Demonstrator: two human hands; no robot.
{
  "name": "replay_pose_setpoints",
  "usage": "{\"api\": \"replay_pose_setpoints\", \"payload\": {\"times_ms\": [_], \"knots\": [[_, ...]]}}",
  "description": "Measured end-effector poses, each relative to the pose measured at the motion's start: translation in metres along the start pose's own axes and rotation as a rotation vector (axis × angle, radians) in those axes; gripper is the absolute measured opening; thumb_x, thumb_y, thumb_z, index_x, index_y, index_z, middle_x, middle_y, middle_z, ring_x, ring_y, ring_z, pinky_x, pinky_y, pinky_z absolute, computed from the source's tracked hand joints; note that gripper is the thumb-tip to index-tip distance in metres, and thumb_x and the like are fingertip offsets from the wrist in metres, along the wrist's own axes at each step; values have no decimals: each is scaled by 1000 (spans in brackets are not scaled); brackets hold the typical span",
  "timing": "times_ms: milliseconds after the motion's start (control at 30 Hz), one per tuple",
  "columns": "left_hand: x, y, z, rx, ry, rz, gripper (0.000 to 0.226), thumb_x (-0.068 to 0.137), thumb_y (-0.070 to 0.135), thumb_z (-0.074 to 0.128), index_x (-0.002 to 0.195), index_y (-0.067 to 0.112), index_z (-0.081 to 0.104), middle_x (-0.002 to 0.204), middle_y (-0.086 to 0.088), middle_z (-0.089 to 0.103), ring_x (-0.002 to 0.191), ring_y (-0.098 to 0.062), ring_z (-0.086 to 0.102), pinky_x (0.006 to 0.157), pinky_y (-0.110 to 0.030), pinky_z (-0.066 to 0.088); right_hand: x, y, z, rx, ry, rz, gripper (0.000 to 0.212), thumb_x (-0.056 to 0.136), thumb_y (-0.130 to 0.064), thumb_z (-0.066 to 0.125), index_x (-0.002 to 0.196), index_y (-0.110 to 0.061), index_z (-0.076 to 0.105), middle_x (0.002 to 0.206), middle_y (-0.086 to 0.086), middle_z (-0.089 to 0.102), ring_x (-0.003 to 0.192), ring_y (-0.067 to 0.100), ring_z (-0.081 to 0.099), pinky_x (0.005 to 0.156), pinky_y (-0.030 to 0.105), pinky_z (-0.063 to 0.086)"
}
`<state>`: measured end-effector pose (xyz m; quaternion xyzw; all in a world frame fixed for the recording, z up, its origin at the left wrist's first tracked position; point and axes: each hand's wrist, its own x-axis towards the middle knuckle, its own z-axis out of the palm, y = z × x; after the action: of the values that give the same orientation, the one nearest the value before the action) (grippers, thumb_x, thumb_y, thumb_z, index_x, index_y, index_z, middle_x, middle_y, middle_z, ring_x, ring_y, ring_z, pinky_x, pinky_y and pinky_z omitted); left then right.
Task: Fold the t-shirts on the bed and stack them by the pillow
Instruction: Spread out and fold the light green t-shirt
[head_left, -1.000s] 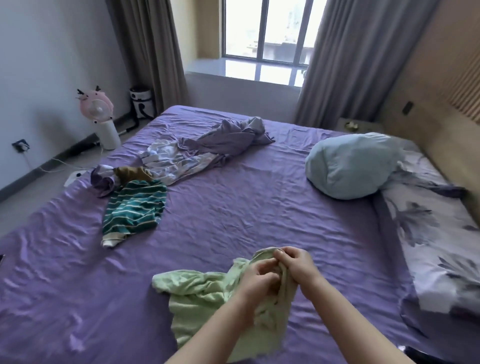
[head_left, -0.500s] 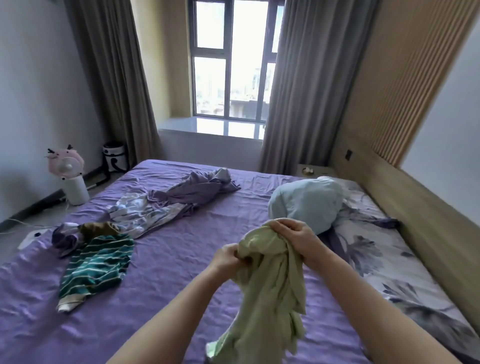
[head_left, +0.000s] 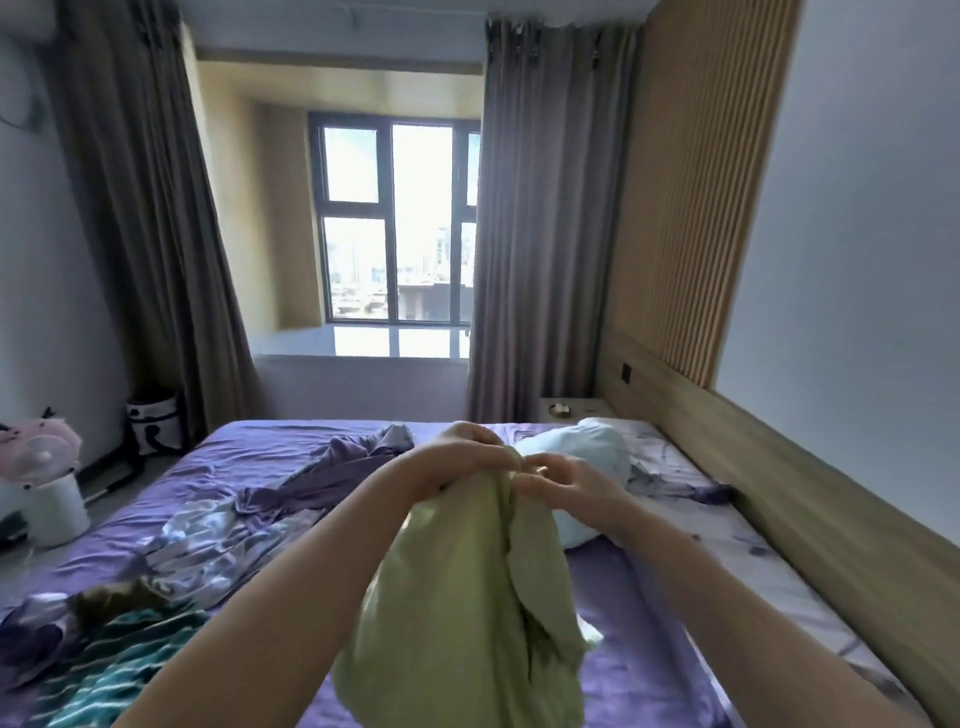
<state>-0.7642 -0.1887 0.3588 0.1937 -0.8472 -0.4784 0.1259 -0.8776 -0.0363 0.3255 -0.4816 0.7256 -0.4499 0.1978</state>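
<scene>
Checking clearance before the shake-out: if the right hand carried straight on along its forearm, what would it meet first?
Probably the left hand, also gripping the green t-shirt beside the right hand; depth is unclear.

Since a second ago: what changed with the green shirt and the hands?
The green t-shirt went from lying bunched on the bed to hanging in the air, lifted by both hands. The left hand and right hand kept gripping its top edge. The striped shirt, other clothes and pillow stayed put.

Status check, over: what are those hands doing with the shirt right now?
Left hand and right hand grip the pale green cotton t-shirt by its top edge. It hangs bunched, unfolded, above the purple bed sheet. Nothing in the way.
</scene>
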Motion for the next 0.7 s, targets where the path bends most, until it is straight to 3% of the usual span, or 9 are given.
{"api": "replay_pose_setpoints", "payload": {"times_ms": [100,200,267,333,433,533,600,700], "knots": [[0,5,-6,131,-28,41,10,81,33,69,84,24,71,77,9,60,72,-1,52,56,-7,43,10,-9,7,-195,58,-27,23,82,-12,64,71,-32,59,60,-9,55,57,5,52,62,25,47],[5,-3,-21,373,-44,114,16,82,16,65,95,25,61,79,7,52,70,-5,47,54,-4,37,15,-18,5,56,93,66,16,83,-5,61,74,-18,62,59,-2,56,51,9,53,47,23,48],[12,-15,-30,573,4,171,28,78,16,68,103,26,57,87,8,52,85,-12,49,71,-13,42,20,-28,8,292,79,127,11,83,0,60,80,-10,61,57,2,55,44,7,53,41,20,45],[15,-25,-33,752,124,221,34,76,31,70,107,28,58,102,5,52,103,-18,47,88,-29,43,28,-39,15,412,91,147,8,83,1,61,81,-7,61,59,5,58,43,9,56,41,21,46],[7,-24,-27,566,341,298,18,81,38,66,87,25,55,78,9,49,82,-17,53,73,-27,41,43,-54,25,513,136,164,6,82,-1,63,88,0,61,71,14,63,49,15,62,46,24,51],[0,-20,-23,375,472,280,21,84,30,67,75,22,50,63,11,50,61,-13,52,62,-27,44,56,-62,29,509,209,189,16,82,-3,65,94,7,60,82,22,63,57,22,63,48,29,54],[-5,-19,-25,-1,341,183,19,88,23,65,77,15,52,65,0,57,54,-10,59,59,-28,53,62,-67,28,473,255,178,8,81,-2,65,83,1,59,84,24,63,63,27,63,55,34,58],[-13,-22,-30,-417,89,100,26,91,28,60,96,3,61,84,-11,65,77,-19,66,78,-38,58,70,-75,22,402,340,144,10,79,-1,66,79,-5,57,84,20,63,74,31,64,72,48,58]]}}
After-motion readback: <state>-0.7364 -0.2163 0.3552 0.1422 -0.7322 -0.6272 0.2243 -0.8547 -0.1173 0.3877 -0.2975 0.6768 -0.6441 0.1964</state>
